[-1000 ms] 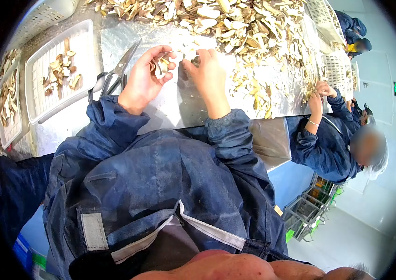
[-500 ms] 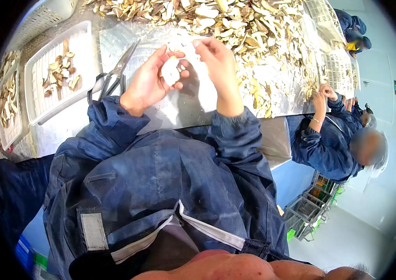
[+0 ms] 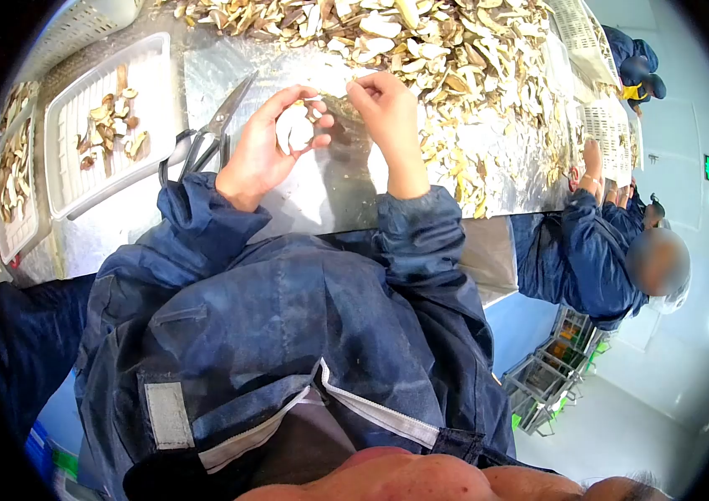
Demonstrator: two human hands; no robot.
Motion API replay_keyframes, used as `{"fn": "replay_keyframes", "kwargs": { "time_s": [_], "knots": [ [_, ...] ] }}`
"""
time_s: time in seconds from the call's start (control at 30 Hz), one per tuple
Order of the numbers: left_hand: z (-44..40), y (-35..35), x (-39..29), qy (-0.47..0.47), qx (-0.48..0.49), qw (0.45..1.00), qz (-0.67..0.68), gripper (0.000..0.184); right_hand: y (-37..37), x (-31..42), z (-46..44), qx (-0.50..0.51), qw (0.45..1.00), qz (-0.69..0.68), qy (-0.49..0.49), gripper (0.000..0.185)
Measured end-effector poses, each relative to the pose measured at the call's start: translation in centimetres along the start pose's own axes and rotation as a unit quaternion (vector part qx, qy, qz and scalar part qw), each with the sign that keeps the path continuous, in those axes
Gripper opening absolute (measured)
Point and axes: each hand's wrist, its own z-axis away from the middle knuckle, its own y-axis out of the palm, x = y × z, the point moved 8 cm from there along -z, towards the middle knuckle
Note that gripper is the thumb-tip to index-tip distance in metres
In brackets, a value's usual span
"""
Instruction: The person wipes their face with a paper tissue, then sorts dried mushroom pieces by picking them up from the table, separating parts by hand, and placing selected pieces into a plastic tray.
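Note:
In my left hand rests a pale mushroom slice, with my fingers curled round its edge. My right hand hovers just to the right, its thumb and forefinger pinched together. Whatever is between those fingertips, if anything, is too small to make out. A pair of scissors with black handles lies on the metal table, left of my left hand. Beyond both hands spreads a large heap of sliced mushrooms in cream and brown.
A white tray with several mushroom pieces stands at the left, beside another tray of slices. Perforated baskets line the far right. A co-worker in a blue jacket works on the right; more people are behind.
My left hand has turned slightly and shifted a little left with the slice. My right hand stays pinched, almost in place. The co-worker's hand on the right has moved toward the basket.

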Motion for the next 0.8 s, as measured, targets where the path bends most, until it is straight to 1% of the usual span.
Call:
{"fn": "replay_keyframes", "kwargs": {
  "time_s": [0.03,0.1,0.13,0.17,0.2,0.23,0.27,0.3,0.33,0.37,0.4,0.43,0.47,0.5,0.6,0.7,0.8],
  "knots": [
    [0.1,0.2,-0.2,0.011,-0.012,1.000,-0.001,0.032,0.4,0.8,0.5,0.042,0.995,-0.095,0.014,0.019],
    [0.0,0.5,0.0,0.001,-0.004,1.000,0.028,0.032,1.4,2.4,1.4,0.115,0.952,-0.280,0.043,0.021],
    [-0.1,0.7,0.0,-0.004,0.003,0.999,0.041,0.033,1.6,3.2,1.3,0.097,0.967,-0.236,-0.017,0.022],
    [-0.2,0.7,-0.2,0.004,0.001,0.999,0.043,0.032,0.6,4.0,1.1,0.047,0.985,-0.156,-0.054,0.018],
    [-0.2,0.7,-0.3,0.012,0.000,0.999,0.046,0.031,0.6,3.4,0.4,-0.016,0.993,-0.033,-0.115,0.015],
    [-0.2,0.5,-0.5,0.020,-0.002,0.999,0.049,0.031,1.0,2.7,0.0,-0.078,0.978,0.091,-0.173,0.014],
    [-0.3,0.1,-0.7,0.036,0.000,0.999,0.040,0.031,2.1,3.0,0.5,-0.094,0.964,0.155,-0.193,0.015],
    [-0.6,-0.5,-0.7,0.032,0.007,0.998,0.051,0.030,3.0,3.4,1.1,-0.108,0.946,0.218,-0.213,0.018],
    [-0.7,-1.1,-0.7,0.029,0.011,0.998,0.063,0.028,3.9,3.3,1.9,-0.081,0.943,0.212,-0.242,0.022],
    [-0.7,-1.4,-0.7,0.025,0.014,0.997,0.076,0.027,4.0,3.0,2.6,-0.073,0.938,0.223,-0.257,0.022],
    [-0.6,-1.4,-0.7,0.032,-0.006,0.997,0.067,0.023,4.0,2.9,3.3,-0.065,0.932,0.233,-0.271,0.022],
    [-0.5,-1.3,-0.6,0.028,-0.005,0.998,0.057,0.023,3.8,2.6,4.0,-0.056,0.925,0.244,-0.286,0.021],
    [-0.4,-1.1,-0.5,0.024,-0.004,0.999,0.047,0.022,3.5,0.8,4.1,-0.036,0.928,0.279,-0.243,0.021],
    [-0.4,-0.8,-0.5,0.022,-0.002,0.999,0.038,0.022,2.0,-0.6,4.7,-0.043,0.921,0.327,-0.206,0.020],
    [-0.3,-0.2,-0.1,0.009,0.004,0.999,0.032,0.024,-3.4,-6.4,6.0,-0.054,0.882,0.457,-0.101,0.020],
    [-0.1,0.3,1.2,-0.031,0.030,0.999,0.019,0.026,-8.8,-6.2,6.3,-0.167,0.904,0.388,-0.066,0.022],
    [-0.2,0.9,1.8,-0.058,0.059,0.997,-0.003,0.030,-9.7,-6.2,3.5,-0.188,0.951,0.240,-0.049,0.031]
  ]
}}
